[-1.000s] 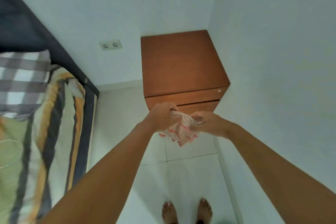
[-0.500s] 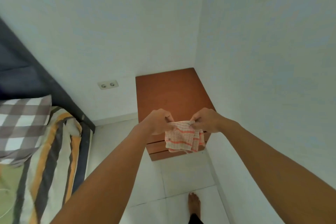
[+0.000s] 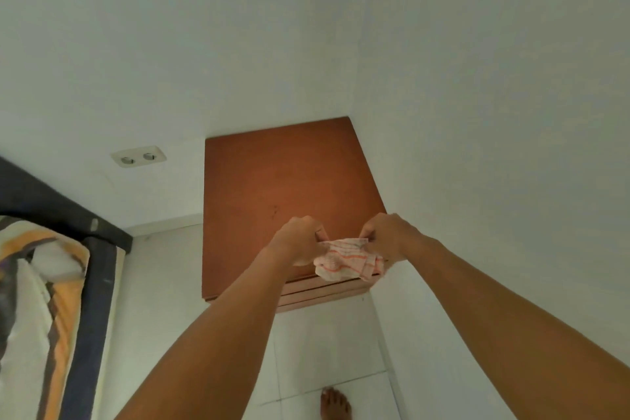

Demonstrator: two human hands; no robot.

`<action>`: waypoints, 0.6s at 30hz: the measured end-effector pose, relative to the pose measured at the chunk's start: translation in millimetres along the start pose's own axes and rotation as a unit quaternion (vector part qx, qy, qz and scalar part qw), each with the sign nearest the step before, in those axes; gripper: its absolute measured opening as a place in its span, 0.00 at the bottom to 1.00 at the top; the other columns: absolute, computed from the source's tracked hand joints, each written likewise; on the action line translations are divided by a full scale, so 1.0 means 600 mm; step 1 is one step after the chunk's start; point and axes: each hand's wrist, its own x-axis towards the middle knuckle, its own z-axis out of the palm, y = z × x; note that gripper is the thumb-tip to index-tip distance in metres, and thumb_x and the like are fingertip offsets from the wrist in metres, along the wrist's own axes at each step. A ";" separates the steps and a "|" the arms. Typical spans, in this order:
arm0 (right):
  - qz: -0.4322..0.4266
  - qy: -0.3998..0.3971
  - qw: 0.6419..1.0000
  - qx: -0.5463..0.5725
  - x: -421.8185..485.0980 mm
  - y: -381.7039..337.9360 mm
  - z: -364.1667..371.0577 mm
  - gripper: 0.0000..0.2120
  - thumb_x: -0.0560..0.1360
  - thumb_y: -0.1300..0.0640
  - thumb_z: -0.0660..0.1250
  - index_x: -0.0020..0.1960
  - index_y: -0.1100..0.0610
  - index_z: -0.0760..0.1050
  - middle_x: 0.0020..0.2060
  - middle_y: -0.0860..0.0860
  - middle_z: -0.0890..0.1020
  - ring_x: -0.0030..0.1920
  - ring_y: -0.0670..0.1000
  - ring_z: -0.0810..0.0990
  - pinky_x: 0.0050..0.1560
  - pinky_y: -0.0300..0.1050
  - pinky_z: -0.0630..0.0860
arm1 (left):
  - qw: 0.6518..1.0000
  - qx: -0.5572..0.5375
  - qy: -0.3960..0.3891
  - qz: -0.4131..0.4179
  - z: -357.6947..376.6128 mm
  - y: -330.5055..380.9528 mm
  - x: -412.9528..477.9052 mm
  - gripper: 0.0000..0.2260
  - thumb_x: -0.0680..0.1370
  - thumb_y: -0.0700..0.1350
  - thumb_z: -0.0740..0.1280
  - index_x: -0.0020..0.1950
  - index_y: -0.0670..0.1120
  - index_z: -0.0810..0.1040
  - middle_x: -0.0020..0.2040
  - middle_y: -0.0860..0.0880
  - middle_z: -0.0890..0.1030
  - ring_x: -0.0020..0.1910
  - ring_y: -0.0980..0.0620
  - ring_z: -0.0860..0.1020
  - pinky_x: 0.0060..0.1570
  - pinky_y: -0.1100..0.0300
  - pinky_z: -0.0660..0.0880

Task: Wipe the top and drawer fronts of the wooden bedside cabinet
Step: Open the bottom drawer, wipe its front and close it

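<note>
White walls meet in a corner, wooden bedside cabinet (image 3: 289, 187) pushed tight into it, pale tiled floor (image 3: 163, 283) in front. Cabinet top bare, a few small dark specks near centre. Drawer fronts (image 3: 324, 293) barely visible, only thin strips under the front edge. Left hand (image 3: 300, 244) and right hand (image 3: 388, 237) both out over the cabinet's front edge, each grip pinching a top corner of a red-striped white cloth (image 3: 347, 261). Cloth hangs bunched between them, not flat, seemingly not yet touching the top. Bed (image 3: 51, 300) with striped bedding at left, wall socket (image 3: 138, 156) left of cabinet, one bare foot (image 3: 335, 402) on the tiles below.

Risks, judged: wiping has probably not started, cloth likely being opened or folded. If pressed down crumpled, contact patch is small and streaks or missed strips likely, especially the back edge and right side jammed against the wall. Knuckles could scrape the wall there. A two-corner pinch is loose, so one slip drops the cloth to the floor. Drawer fronts need crouching; from this stance they get skipped.
</note>
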 end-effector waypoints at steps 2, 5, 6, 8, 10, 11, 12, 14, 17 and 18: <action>0.029 0.053 0.998 -0.011 0.038 0.014 -0.018 0.07 0.78 0.54 0.70 0.55 0.49 0.84 0.49 0.47 0.85 0.45 0.49 0.82 0.45 0.48 0.82 | 0.999 -0.005 0.037 -0.011 -0.007 0.015 0.045 0.01 0.77 0.47 0.70 0.48 0.52 0.81 0.49 0.51 0.85 0.46 0.51 0.82 0.49 0.53 0.82; 0.059 0.150 0.987 -0.008 0.078 0.029 -0.041 0.06 0.79 0.54 0.70 0.54 0.49 0.83 0.50 0.49 0.86 0.43 0.51 0.82 0.37 0.41 0.74 | 0.994 -0.018 0.110 -0.014 -0.022 0.040 0.095 0.04 0.77 0.47 0.69 0.51 0.53 0.81 0.48 0.53 0.83 0.46 0.50 0.80 0.42 0.56 0.75; 0.062 0.172 0.983 -0.011 0.085 0.034 -0.045 0.07 0.79 0.55 0.70 0.55 0.50 0.83 0.51 0.50 0.85 0.44 0.52 0.82 0.37 0.39 0.72 | 0.991 -0.021 0.128 -0.010 -0.024 0.047 0.107 0.04 0.77 0.47 0.69 0.51 0.53 0.81 0.48 0.53 0.83 0.46 0.50 0.80 0.42 0.56 0.74; 0.064 0.189 0.980 -0.023 0.091 0.045 -0.044 0.10 0.78 0.59 0.70 0.58 0.51 0.83 0.52 0.52 0.85 0.46 0.54 0.82 0.40 0.40 0.73 | 0.990 -0.027 0.138 -0.004 -0.020 0.057 0.130 0.05 0.77 0.46 0.69 0.52 0.53 0.80 0.50 0.53 0.83 0.46 0.50 0.80 0.43 0.56 0.76; 0.075 0.164 0.982 -0.056 0.089 0.056 -0.030 0.13 0.78 0.62 0.69 0.61 0.51 0.81 0.54 0.53 0.84 0.49 0.56 0.83 0.46 0.45 0.80 | 0.995 -0.020 0.103 -0.003 -0.003 0.057 0.143 0.08 0.77 0.45 0.69 0.54 0.53 0.80 0.53 0.52 0.83 0.49 0.50 0.81 0.49 0.53 0.81; 0.082 0.146 0.983 -0.074 0.086 0.060 -0.019 0.14 0.78 0.62 0.68 0.62 0.51 0.80 0.55 0.53 0.83 0.51 0.57 0.84 0.49 0.46 0.81 | 0.997 -0.004 0.071 -0.003 0.010 0.053 0.146 0.10 0.76 0.44 0.69 0.57 0.53 0.80 0.55 0.52 0.83 0.52 0.50 0.81 0.53 0.51 0.81; 0.088 0.127 0.984 -0.088 0.080 0.061 -0.008 0.13 0.79 0.61 0.66 0.63 0.52 0.79 0.56 0.54 0.83 0.52 0.57 0.84 0.49 0.47 0.80 | 0.999 0.018 0.038 -0.006 0.023 0.048 0.144 0.12 0.76 0.45 0.69 0.59 0.53 0.79 0.57 0.52 0.82 0.55 0.49 0.81 0.56 0.49 0.80; 0.092 0.097 0.987 -0.094 0.067 0.064 0.013 0.14 0.80 0.59 0.63 0.64 0.52 0.77 0.57 0.54 0.82 0.53 0.58 0.83 0.49 0.47 0.80 | 0.999 0.040 -0.004 -0.020 0.049 0.035 0.134 0.16 0.75 0.48 0.69 0.63 0.53 0.78 0.60 0.52 0.82 0.58 0.49 0.80 0.58 0.48 0.79; 0.104 0.062 0.989 -0.088 0.050 0.062 0.037 0.15 0.80 0.59 0.63 0.66 0.50 0.77 0.57 0.54 0.82 0.54 0.57 0.83 0.51 0.47 0.80 | 0.999 0.027 -0.022 -0.032 0.063 0.015 0.110 0.17 0.76 0.51 0.67 0.65 0.52 0.79 0.61 0.51 0.82 0.59 0.48 0.80 0.59 0.47 0.79; 0.109 0.050 0.989 -0.092 0.044 0.058 0.040 0.15 0.80 0.59 0.63 0.65 0.50 0.77 0.57 0.54 0.82 0.53 0.57 0.83 0.51 0.47 0.80 | 0.999 0.025 -0.026 -0.037 0.058 0.011 0.097 0.17 0.77 0.51 0.66 0.65 0.52 0.79 0.61 0.51 0.82 0.60 0.48 0.80 0.60 0.47 0.79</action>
